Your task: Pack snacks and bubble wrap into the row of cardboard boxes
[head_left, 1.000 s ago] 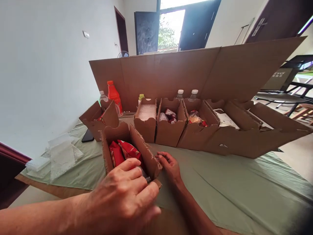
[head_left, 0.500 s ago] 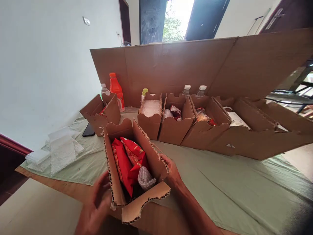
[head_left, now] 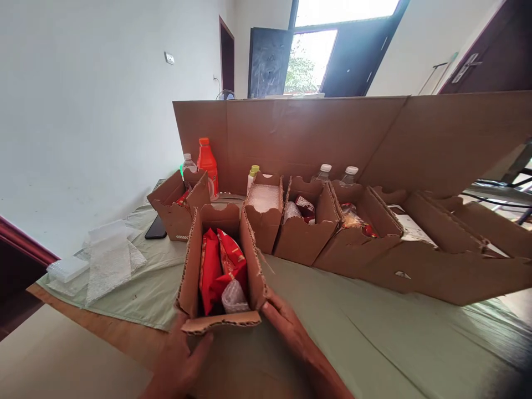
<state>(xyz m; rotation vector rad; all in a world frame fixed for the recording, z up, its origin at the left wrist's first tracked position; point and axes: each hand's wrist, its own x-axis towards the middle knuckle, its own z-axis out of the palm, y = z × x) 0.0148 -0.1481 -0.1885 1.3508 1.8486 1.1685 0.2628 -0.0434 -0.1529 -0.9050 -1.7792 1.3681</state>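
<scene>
An open-topped cardboard box [head_left: 255, 260] is in front of me, between my two hands. Inside it lie red snack packets [head_left: 210, 266] and a small bundle in bubble wrap [head_left: 235, 298]. My left hand [head_left: 183, 354] grips the box's near left corner, its thumb lying under the front flap. On the right side wall, near the front corner, my right hand [head_left: 282, 318] has hold of the box; its fingers are partly hidden behind the cardboard. The box's far end comes close to the row of boxes behind it.
Similar cardboard boxes [head_left: 305, 244] with goods stand in a row, backed by a tall cardboard panel [head_left: 299, 133]. Another box [head_left: 172, 219] stands at left by a phone [head_left: 156, 228] and an orange bottle [head_left: 208, 166]. Bubble-wrap sheets [head_left: 110, 255] lie on the green cloth [head_left: 332, 310].
The box has been pushed away from me toward the row and straightened. My left hand has come from beside the box to its near corner. The view has tilted up.
</scene>
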